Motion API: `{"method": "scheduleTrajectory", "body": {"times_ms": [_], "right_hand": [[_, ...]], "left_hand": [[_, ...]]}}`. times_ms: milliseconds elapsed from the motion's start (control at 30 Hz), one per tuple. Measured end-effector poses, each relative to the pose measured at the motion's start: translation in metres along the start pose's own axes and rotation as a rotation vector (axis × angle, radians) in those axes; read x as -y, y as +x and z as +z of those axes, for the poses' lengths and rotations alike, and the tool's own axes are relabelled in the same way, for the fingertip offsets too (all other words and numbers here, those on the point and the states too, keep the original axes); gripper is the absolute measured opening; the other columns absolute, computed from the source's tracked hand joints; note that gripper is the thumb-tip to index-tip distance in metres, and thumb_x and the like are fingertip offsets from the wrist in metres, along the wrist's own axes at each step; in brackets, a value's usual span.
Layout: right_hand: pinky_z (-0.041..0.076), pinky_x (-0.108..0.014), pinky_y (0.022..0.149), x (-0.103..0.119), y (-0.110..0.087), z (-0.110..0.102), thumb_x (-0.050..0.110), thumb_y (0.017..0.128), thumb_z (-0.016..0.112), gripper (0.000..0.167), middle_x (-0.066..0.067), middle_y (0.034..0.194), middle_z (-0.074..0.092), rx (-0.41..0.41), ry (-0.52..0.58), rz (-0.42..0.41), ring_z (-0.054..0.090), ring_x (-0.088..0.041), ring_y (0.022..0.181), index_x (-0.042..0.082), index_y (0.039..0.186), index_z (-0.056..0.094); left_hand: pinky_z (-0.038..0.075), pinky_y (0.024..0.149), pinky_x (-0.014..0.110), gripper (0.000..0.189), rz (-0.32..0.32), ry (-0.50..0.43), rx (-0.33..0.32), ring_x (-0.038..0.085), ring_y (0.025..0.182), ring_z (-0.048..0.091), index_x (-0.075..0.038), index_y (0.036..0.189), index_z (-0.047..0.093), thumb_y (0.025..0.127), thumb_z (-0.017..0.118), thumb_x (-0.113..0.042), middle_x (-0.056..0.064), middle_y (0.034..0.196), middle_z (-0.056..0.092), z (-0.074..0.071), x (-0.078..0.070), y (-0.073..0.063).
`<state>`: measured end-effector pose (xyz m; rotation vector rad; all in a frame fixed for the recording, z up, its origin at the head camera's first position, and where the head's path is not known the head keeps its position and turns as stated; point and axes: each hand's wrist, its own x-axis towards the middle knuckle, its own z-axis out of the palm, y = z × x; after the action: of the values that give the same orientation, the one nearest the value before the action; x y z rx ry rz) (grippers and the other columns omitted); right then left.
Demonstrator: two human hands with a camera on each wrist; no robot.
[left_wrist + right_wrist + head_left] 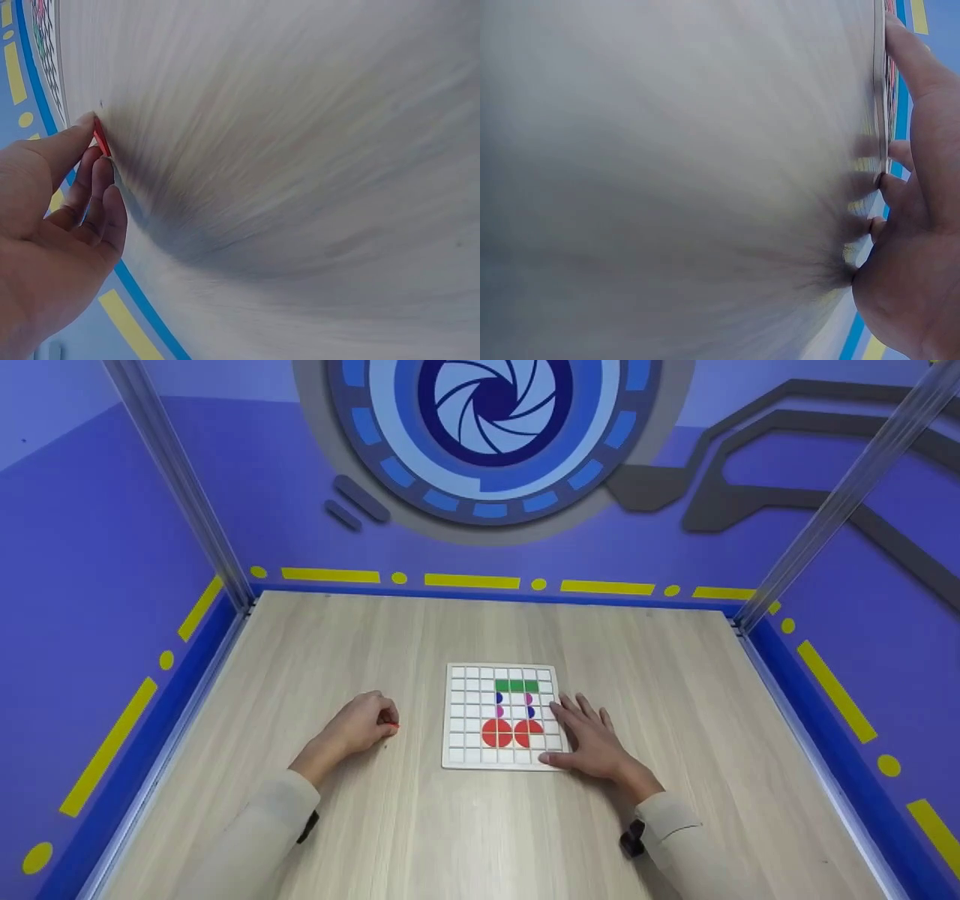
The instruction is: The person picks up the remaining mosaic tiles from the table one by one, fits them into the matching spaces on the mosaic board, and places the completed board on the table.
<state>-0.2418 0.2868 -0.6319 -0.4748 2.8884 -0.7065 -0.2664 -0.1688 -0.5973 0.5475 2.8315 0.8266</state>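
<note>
A square white-framed board (445,716) lies on the table, its face divided into small square tiles. Among the white tiles a pattern shows: a green bar, small blue and pink half-rounds, a full red circle and a red circle lacking its lower right quarter. Left of the board, my left hand (358,725) pinches a small red piece (102,138) between thumb and fingers, low over the tabletop. My right hand (596,742) rests at the board's right side with fingers spread, thumb on the lower right corner and a fingertip on the right edge.
The pale wood-grain table (465,840) is bounded by a blue back wall (247,495) and side walls with yellow markings. Metal posts (187,495) stand at the back corners. A black band (634,840) shows near the right sleeve.
</note>
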Motion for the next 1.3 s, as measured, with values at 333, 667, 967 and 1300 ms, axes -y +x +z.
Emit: {"method": "scheduleTrajectory", "body": {"times_ms": [333, 667, 967, 1300], "right_hand": [[-0.001, -0.069, 0.123, 0.000, -0.001, -0.001, 0.074, 0.083, 0.074, 0.109, -0.010, 0.175, 0.021, -0.006, 0.000, -0.007, 0.005, -0.039, 0.162, 0.015, 0.166, 0.035], [-0.001, -0.068, 0.123, 0.000, 0.000, -0.001, 0.075, 0.083, 0.074, 0.109, -0.010, 0.175, 0.021, -0.007, 0.002, -0.008, 0.005, -0.039, 0.162, 0.016, 0.166, 0.036], [0.000, -0.070, 0.123, 0.002, 0.000, -0.002, 0.073, 0.083, 0.075, 0.108, -0.010, 0.175, 0.021, -0.011, 0.015, -0.010, 0.006, -0.040, 0.162, 0.015, 0.166, 0.036], [-0.002, -0.069, 0.123, 0.001, 0.000, -0.001, 0.073, 0.083, 0.076, 0.109, -0.011, 0.175, 0.021, -0.005, 0.013, -0.010, 0.005, -0.039, 0.162, 0.015, 0.166, 0.036]], "left_hand": [[0.050, 0.077, 0.039, 0.005, -0.016, -0.025, -0.017, 0.015, 0.082, 0.056, -0.010, 0.095, 0.072, 0.098, 0.077, -0.010, 0.002, 0.092, 0.062, 0.002, -0.001, 0.002], [0.051, 0.078, 0.037, 0.009, 0.006, -0.044, -0.010, 0.014, 0.081, 0.057, -0.013, 0.091, 0.074, 0.100, 0.075, -0.011, -0.002, 0.089, 0.063, -0.002, -0.009, 0.006], [0.049, 0.072, 0.033, 0.013, 0.044, -0.090, -0.009, 0.014, 0.083, 0.058, -0.017, 0.092, 0.069, 0.103, 0.070, -0.011, -0.004, 0.092, 0.063, -0.004, -0.040, 0.017], [0.052, 0.075, 0.031, 0.004, 0.149, -0.188, 0.027, 0.013, 0.088, 0.061, -0.012, 0.101, 0.067, 0.105, 0.066, -0.011, -0.005, 0.095, 0.066, 0.010, -0.072, 0.032]]}}
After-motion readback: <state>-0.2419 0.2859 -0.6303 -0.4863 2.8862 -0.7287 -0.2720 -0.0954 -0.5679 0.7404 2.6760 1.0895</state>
